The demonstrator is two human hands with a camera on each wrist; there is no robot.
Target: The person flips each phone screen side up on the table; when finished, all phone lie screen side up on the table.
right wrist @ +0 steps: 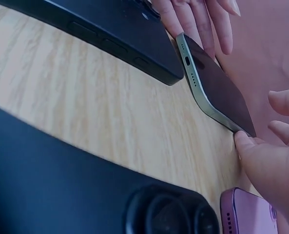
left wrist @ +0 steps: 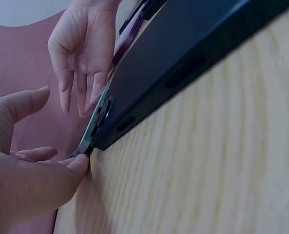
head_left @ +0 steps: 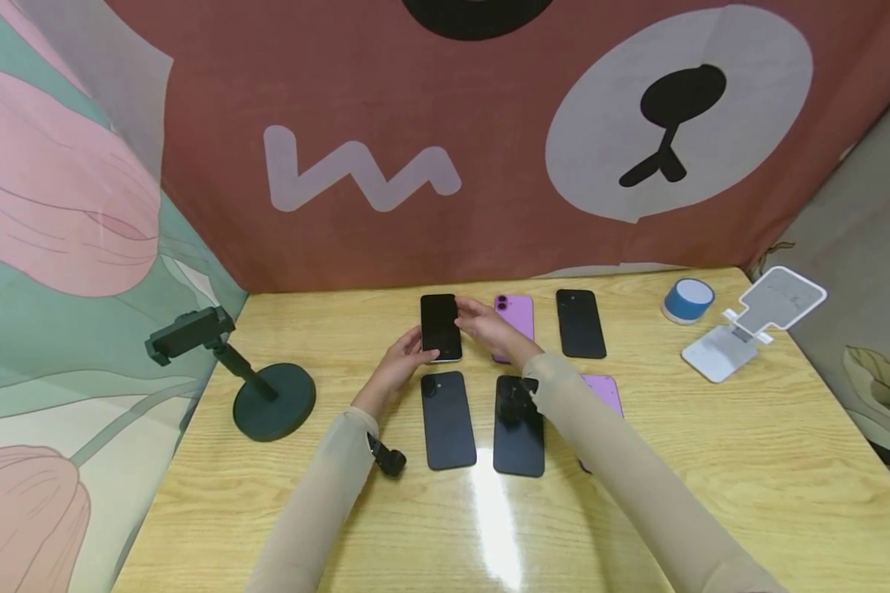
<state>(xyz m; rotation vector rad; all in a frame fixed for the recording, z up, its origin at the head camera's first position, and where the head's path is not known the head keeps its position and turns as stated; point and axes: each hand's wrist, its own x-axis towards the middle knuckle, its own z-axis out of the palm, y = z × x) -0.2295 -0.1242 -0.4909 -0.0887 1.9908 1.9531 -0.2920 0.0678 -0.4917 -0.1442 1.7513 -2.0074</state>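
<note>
A smartphone (head_left: 441, 327) lies screen up in the back row, its screen dark and its edge pale green in the right wrist view. My left hand (head_left: 400, 362) touches its left side, with the thumb near the lower left corner. On the other side, fingers of my right hand (head_left: 487, 324) touch the right edge near the top. Both hands have extended, loosely bent fingers, and neither wraps around the phone. Just beside the right hand is a purple phone (head_left: 517, 311), partly covered. A black phone (head_left: 448, 424) lies face down in front of the left hand.
Below my right forearm sit another black phone (head_left: 519, 445) and a purple phone (head_left: 604, 389), partly hidden. A further black phone (head_left: 581, 324) lies back right. A black phone stand (head_left: 274, 402) is left; a blue-and-white cylinder (head_left: 688, 301) and white stand (head_left: 719, 354) are right.
</note>
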